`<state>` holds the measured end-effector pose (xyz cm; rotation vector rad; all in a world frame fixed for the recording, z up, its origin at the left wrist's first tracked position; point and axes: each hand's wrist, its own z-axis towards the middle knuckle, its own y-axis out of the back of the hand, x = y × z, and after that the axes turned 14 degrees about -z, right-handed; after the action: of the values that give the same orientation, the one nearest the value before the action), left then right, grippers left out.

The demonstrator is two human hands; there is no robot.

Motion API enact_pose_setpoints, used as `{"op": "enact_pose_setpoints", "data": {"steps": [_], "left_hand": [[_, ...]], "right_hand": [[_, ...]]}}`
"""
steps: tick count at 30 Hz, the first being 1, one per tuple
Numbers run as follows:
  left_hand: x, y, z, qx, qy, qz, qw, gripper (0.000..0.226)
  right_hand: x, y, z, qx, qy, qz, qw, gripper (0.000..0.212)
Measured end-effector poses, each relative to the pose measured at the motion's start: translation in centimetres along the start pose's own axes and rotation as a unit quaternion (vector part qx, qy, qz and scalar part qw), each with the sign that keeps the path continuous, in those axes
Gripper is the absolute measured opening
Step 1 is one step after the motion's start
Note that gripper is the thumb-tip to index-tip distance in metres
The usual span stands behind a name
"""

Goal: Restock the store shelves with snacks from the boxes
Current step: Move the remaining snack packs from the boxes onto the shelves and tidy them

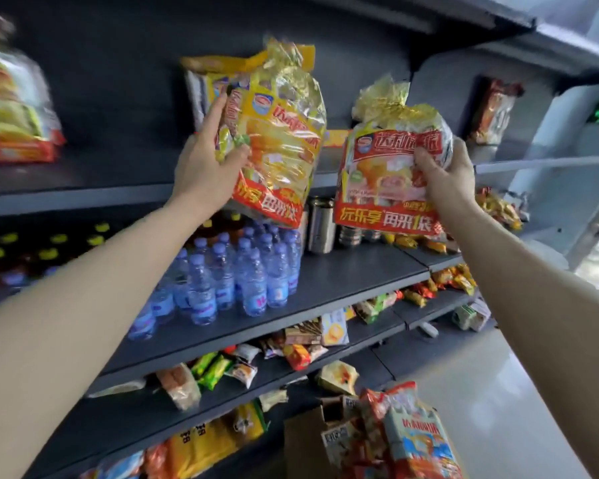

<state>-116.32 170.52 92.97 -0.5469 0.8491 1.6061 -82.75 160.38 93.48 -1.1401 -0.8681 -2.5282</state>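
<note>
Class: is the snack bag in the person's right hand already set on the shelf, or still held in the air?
Held in the air: the right hand grips the snack bag, its bottom edge hanging clear.

Water bottles [222, 281] mid-shelf, metal cans [320, 224] just beside, dark bottles [49, 247] left.

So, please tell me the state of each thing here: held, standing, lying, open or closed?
Left hand: grips the yellow snack bag.
Yellow snack bag: sealed, held up, tilted.
Right hand: grips the red snack bag.
Red snack bag: sealed, held up before the shelf.
Water bottles: capped, standing upright.
Cardboard box: open, packs inside.
Metal cans: standing upright.
</note>
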Motion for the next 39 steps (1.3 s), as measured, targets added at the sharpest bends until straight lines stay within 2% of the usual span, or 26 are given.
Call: {"op": "enact_pose_setpoints", "data": {"steps": [9, 13, 17, 21, 25, 29, 33, 35, 39], "left_hand": [[1.4, 17.8, -0.6, -0.091, 0.018, -0.026, 0.995, 0.065], [2.8, 23.8, -1.2, -0.143, 0.028, -0.018, 0.989, 0.065], [4.6, 28.3, -0.5, -0.201, 0.033, -0.016, 0.979, 0.064], [6.3, 30.5, 0.9, -0.249, 0.034, -0.037, 0.967, 0.058], [8.0, 30.4, 3.0, -0.278, 0.035, -0.018, 0.960, 0.056], [10.0, 30.3, 4.8, -0.277, 0.038, -0.010, 0.960, 0.056], [11.7, 30.6, 5.8, -0.266, 0.041, -0.011, 0.963, 0.059], [12.4, 31.0, 5.9, -0.259, 0.047, -0.003, 0.965, 0.059], [13.2, 31.5, 5.7, -0.251, 0.072, 0.008, 0.965, 0.060]], "right_hand": [[13.2, -9.4, -4.0, 0.034, 0.040, 0.077, 0.996, 0.041], [18.0, -14.1, -4.1, 0.053, 0.054, 0.096, 0.993, 0.042], [21.6, -19.3, -3.0, 0.066, 0.083, 0.111, 0.988, 0.033], [24.0, -24.9, -1.6, 0.095, 0.123, 0.097, 0.983, 0.046], [24.9, -31.1, 0.4, 0.148, 0.142, 0.106, 0.973, 0.049], [26.2, -37.1, 2.6, 0.198, 0.144, 0.126, 0.961, 0.062], [27.7, -42.0, 4.3, 0.235, 0.153, 0.137, 0.950, 0.057], [28.2, -44.3, 5.0, 0.261, 0.153, 0.139, 0.943, 0.061], [29.2, -48.0, 6.0, 0.302, 0.132, 0.085, 0.940, 0.072]]}}
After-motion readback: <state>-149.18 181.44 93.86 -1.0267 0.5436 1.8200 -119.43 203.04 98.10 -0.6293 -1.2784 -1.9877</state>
